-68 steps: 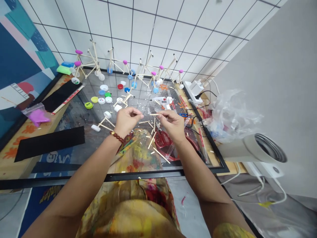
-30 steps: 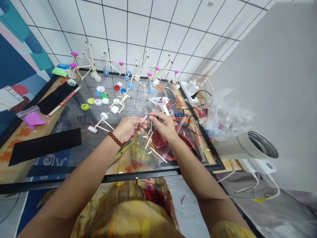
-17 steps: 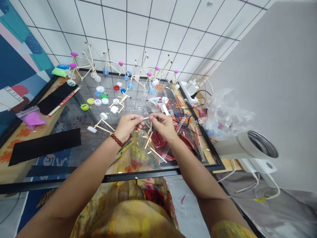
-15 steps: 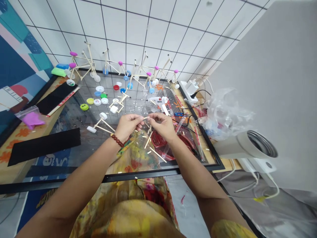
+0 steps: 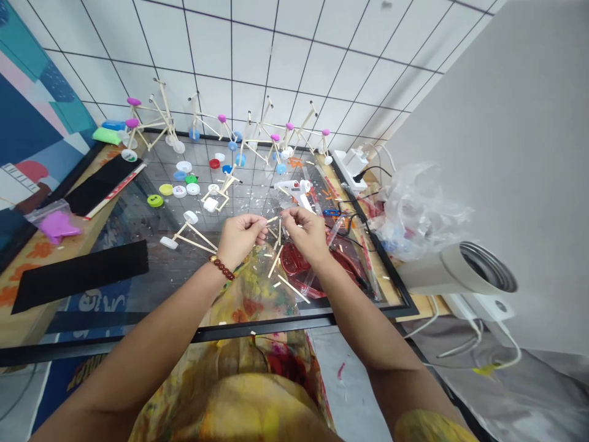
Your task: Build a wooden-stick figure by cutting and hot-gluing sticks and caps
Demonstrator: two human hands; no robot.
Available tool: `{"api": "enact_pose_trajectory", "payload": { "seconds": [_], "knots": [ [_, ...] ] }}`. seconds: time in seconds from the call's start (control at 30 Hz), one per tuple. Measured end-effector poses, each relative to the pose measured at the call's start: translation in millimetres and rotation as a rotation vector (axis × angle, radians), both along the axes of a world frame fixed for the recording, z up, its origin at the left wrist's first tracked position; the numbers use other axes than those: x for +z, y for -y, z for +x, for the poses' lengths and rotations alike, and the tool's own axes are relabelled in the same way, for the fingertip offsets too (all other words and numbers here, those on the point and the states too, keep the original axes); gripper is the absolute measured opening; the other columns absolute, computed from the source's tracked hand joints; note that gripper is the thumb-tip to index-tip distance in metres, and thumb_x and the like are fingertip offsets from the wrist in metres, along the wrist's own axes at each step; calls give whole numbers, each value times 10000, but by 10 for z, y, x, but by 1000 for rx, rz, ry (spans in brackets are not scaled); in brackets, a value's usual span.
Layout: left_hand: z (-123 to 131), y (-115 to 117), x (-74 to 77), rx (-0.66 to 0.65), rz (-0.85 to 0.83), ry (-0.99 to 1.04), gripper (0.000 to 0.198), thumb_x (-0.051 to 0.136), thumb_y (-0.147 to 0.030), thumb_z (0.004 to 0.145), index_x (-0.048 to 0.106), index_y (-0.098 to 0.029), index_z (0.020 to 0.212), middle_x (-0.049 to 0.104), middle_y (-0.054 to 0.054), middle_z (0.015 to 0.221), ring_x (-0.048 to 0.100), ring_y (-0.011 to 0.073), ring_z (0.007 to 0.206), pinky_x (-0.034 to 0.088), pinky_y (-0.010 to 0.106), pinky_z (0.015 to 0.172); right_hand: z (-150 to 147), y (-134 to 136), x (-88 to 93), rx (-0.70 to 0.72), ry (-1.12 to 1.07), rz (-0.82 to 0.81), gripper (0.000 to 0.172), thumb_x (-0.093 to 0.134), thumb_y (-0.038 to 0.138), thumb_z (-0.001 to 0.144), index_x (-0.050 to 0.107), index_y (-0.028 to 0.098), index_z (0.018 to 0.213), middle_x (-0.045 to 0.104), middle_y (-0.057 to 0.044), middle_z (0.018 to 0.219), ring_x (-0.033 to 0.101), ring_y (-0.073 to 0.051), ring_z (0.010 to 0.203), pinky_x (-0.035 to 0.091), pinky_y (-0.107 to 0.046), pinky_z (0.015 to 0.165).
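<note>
My left hand (image 5: pixel 242 236) pinches a short wooden stick (image 5: pixel 272 220) between thumb and fingers, its pale end sticking out to the right. Close by, my right hand (image 5: pixel 304 233) has its fingers curled toward the thumb, a little apart from the stick's end. Whether anything is between those fingertips is hidden. Below the hands, loose wooden sticks (image 5: pixel 293 288) and short cut pieces lie on the glass tabletop (image 5: pixel 172 276). Left of my left hand sits a stick frame with white bottle caps (image 5: pixel 169 243). Another small stick frame (image 5: pixel 224 197) stands behind it.
Several stick models with pink pieces (image 5: pixel 275 137) line the back wall. Coloured bottle caps (image 5: pixel 166 189) lie at centre-left. A glue gun (image 5: pixel 294 186) rests beyond my right hand, near a red tray (image 5: pixel 294 261). At right are a power strip (image 5: pixel 343 169), plastic bags (image 5: pixel 423 205) and a flask (image 5: pixel 442 270).
My hands have drawn slightly apart. The right fingers have come off the short stick, which stays in my left hand. The view has shifted slightly.
</note>
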State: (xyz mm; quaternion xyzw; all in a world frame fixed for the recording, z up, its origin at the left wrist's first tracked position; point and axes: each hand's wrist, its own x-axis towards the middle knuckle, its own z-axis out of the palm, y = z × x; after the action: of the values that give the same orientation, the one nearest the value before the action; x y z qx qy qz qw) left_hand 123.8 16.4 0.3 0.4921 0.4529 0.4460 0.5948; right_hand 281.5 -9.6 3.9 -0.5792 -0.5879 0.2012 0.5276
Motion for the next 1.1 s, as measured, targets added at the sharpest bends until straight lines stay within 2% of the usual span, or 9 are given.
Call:
{"api": "enact_pose_trajectory", "payload": {
  "seconds": [0.17,0.33,0.53,0.67,0.8,0.97,1.03,1.1],
  "knots": [
    [14,14,6,-20,25,10,153,725,-277,741,701,-127,763,668,6,625,596,87,514,513,205,520,-30,23,-24,101,107,36,193,614,318,817,732,169,856,735,-36,779,629,-150,660,502,-283,673],
    [19,61,41,-18,77,-67,171,759,-292,692,693,-140,734,617,-22,569,551,83,480,455,194,479,-42,43,-28,82,245,57,177,573,281,843,727,200,814,727,-20,729,614,-148,617,478,-272,630],
    [0,70,12,26,190,-201,134,699,-297,735,687,-165,713,614,-25,573,544,96,504,445,209,520,-36,28,-51,43,286,83,204,537,261,866,713,201,784,715,-21,708,628,-156,634,485,-276,652],
    [-24,43,4,46,127,-193,154,662,-321,767,683,-175,722,636,-20,602,545,95,506,443,204,517,-25,15,-68,33,294,131,203,536,288,901,724,214,893,737,-39,813,660,-177,738,513,-301,724],
    [-37,22,-21,33,88,-211,204,620,-343,803,669,-178,693,628,-17,592,535,98,489,428,202,485,-15,21,-58,162,398,167,210,552,270,911,718,228,1032,744,-69,954,668,-196,856,507,-336,813],
    [-70,-34,12,66,97,-201,202,664,-362,774,698,-171,720,652,-7,615,548,104,515,432,208,501,76,25,13,139,358,103,149,650,322,876,723,212,807,712,-36,738,643,-178,702,482,-301,709],
    [-101,-68,59,88,99,-200,157,706,-320,730,714,-164,718,665,-3,620,555,109,533,436,215,525,139,10,33,133,349,49,122,682,306,847,722,208,785,707,-25,733,640,-173,695,475,-288,688],
    [-137,-101,95,45,110,-221,98,733,-258,687,723,-160,689,686,7,636,575,119,566,445,225,565,190,-9,27,144,422,-3,73,675,234,833,736,208,803,719,-31,778,646,-177,726,474,-290,701]
  ]
}}
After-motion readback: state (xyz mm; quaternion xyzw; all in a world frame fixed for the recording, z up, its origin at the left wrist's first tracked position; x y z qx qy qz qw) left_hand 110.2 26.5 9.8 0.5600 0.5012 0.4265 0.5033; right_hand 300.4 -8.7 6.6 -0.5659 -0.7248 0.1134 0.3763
